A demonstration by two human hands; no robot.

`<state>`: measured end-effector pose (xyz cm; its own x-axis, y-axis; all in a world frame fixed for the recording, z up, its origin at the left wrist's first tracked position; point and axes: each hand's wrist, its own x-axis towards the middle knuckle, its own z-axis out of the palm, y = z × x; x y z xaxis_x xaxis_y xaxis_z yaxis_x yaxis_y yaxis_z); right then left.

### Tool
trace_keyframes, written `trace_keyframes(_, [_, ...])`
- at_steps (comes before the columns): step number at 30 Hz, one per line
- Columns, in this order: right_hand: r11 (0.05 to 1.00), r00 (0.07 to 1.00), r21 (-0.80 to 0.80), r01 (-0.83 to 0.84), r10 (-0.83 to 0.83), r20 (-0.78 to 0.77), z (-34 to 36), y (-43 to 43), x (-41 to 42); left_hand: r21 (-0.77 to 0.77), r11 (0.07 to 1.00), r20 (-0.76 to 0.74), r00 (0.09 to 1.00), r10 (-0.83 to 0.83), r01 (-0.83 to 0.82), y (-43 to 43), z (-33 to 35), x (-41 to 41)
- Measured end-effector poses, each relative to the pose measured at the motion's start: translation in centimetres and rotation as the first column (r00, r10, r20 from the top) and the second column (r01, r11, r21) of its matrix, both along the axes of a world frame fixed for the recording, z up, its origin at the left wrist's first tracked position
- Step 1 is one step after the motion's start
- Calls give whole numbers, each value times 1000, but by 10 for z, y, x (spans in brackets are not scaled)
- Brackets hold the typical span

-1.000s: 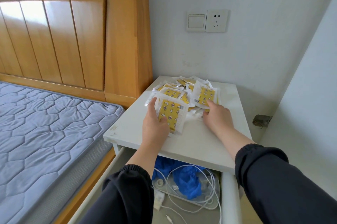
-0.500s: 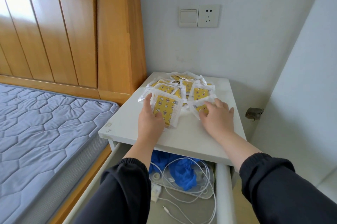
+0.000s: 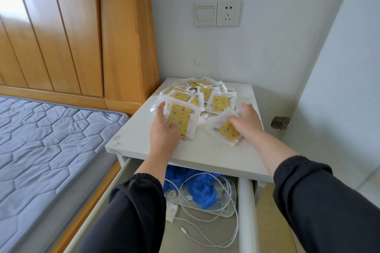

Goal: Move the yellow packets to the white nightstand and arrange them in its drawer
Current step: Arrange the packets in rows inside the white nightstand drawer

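Wooden headboard, grey mattress left; switch beside socket on wall; white cables.

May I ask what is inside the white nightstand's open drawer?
The drawer holds crumpled blue material, tangled white cables and a small white plug. Its back is hidden under the white nightstand top; a dark sleeve covers its left side.

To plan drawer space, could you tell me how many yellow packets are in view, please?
About 10 yellow packets, all on the white nightstand: one gripped by the left hand, one under the right hand, the rest overlapping behind; some may be hidden.
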<state>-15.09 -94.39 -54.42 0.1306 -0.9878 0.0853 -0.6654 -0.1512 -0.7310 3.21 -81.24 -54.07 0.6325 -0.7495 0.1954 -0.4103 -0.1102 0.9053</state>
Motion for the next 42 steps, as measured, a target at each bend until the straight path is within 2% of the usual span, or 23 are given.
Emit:
trace_keyframes(3, [983, 998, 177, -43, 51, -42, 9, -10, 1, -5, 1000, -11, 1000, 3, -3, 0, 0, -1])
trace_keyframes(5, [974, 993, 218, -54, 74, -87, 12, -12, -1, -2, 1000, -11, 1000, 5, -5, 0, 0, -1])
trace_keyframes(8, [968, 960, 231, -102, 157, -234, 23, -13, -8, 6, 1000, -6, 1000, 7, -7, 0, 0, -1])
trace_keyframes(10, [944, 932, 303, -129, 220, -287, 34, -8, -12, 10, 1000, -2, 1000, 6, -6, 0, 0, -1])
trace_keyframes(14, [887, 903, 428, -175, 318, -288, 49, 5, -13, 15, 1000, 0, 1000, 3, -3, 2, 1, -3])
trace_keyframes(17, [873, 899, 447, -194, 340, -275, 51, 6, -11, 15, 1000, -5, 1000, 4, -4, 2, 2, -3])
trace_keyframes(20, [906, 893, 382, -180, 313, -323, 40, 4, -6, 17, 1000, -2, 1000, 8, -8, 1, 1, -2])
trace_keyframes(24, [974, 844, 166, -155, 218, -491, 18, 18, -11, 22, 1000, 0, 1000, 12, -12, 1, 2, -2])
trace_keyframes(29, [970, 880, -164, -182, 87, -467, -2, 50, -18, 21, 1000, -4, 1000, 10, -10, 3, 3, -4])
trace_keyframes(31, [944, 926, -263, -197, 91, -367, -11, 54, -18, 20, 1000, -5, 1000, 8, -8, 3, 4, -4])
trace_keyframes(33, [936, 955, -279, -216, 142, -260, -14, 51, -18, 19, 1000, -7, 1000, 5, -5, 3, 3, -4])
trace_keyframes(35, [945, 955, -234, -229, 171, -241, -12, 40, -18, 15, 1000, -5, 1000, 3, -3, 3, 3, -4])
trace_keyframes(38, [957, 930, -151, -248, 191, -315, 0, 18, -14, 18, 1000, -5, 1000, 6, -6, 3, 3, -3])
trace_keyframes(42, [949, 874, -138, -283, 196, -445, 18, -3, 6, 12, 1000, -11, 1000, -4, 4, 2, 2, -2])
